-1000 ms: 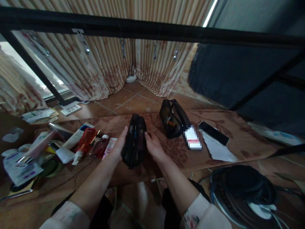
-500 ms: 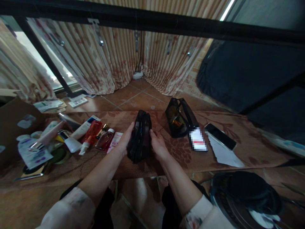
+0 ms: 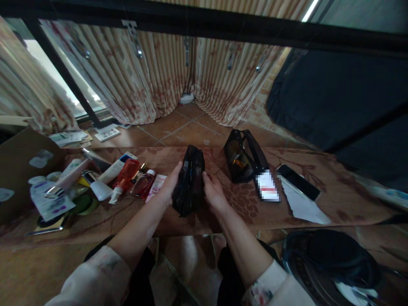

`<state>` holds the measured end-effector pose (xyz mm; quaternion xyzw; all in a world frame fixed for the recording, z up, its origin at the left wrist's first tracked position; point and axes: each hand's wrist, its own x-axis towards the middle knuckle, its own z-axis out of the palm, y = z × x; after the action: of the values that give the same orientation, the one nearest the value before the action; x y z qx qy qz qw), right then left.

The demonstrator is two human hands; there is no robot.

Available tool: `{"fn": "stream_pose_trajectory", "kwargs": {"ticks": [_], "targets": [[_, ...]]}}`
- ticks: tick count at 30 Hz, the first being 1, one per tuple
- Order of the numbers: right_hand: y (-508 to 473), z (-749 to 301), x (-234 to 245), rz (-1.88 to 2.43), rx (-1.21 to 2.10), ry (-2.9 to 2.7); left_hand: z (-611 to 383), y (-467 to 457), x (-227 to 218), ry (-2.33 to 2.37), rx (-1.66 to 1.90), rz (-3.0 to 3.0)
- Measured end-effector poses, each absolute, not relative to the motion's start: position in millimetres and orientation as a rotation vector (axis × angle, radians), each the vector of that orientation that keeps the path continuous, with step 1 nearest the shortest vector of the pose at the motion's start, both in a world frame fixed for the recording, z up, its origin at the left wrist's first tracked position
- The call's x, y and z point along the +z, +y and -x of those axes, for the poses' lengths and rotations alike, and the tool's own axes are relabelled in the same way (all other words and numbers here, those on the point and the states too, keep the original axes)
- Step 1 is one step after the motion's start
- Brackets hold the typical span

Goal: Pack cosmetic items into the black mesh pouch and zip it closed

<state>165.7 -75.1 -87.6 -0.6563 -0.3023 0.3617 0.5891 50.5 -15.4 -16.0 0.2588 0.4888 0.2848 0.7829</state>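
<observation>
A black zippered pouch (image 3: 188,182) stands on the brown patterned cloth in front of me, its long side pointing away. My left hand (image 3: 172,183) presses against its left side, and my right hand (image 3: 213,189) is against its right side. Both hands' fingers lie along the pouch and are partly hidden by it. To the right stands a second black mesh pouch (image 3: 234,158), open, with something amber inside. Left of my left hand lie a pink packet (image 3: 155,187), a bottle of red liquid (image 3: 142,185) and an orange-red pump bottle (image 3: 126,173).
More tubes and bottles, such as a white tube (image 3: 115,167), crowd the left side near a cardboard box (image 3: 27,165). On the right lie a phone (image 3: 298,180) and white paper (image 3: 302,204). A dark bar (image 3: 204,32) crosses above the cloth.
The whole view has shifted slightly to the right. Both hands stay at the sides of the black pouch, which has hardly moved on the cloth.
</observation>
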Motion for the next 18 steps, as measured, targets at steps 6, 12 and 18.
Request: {"fn": "stream_pose_trajectory", "kwargs": {"ticks": [6, 12, 18], "targets": [[-74.2, -166.3, -88.8, 1.547, 0.858, -0.608, -51.0, -14.8, -15.6, 1.066, 0.608, -0.546], [-73.1, -165.7, -89.0, 1.546, 0.865, -0.579, -50.1, -12.4, -21.4, 1.069, 0.588, -0.589], [-74.0, -165.2, -88.0, 1.557, 0.870, -0.585, -50.2, -11.5, -24.2, 1.052, 0.599, -0.584]]}}
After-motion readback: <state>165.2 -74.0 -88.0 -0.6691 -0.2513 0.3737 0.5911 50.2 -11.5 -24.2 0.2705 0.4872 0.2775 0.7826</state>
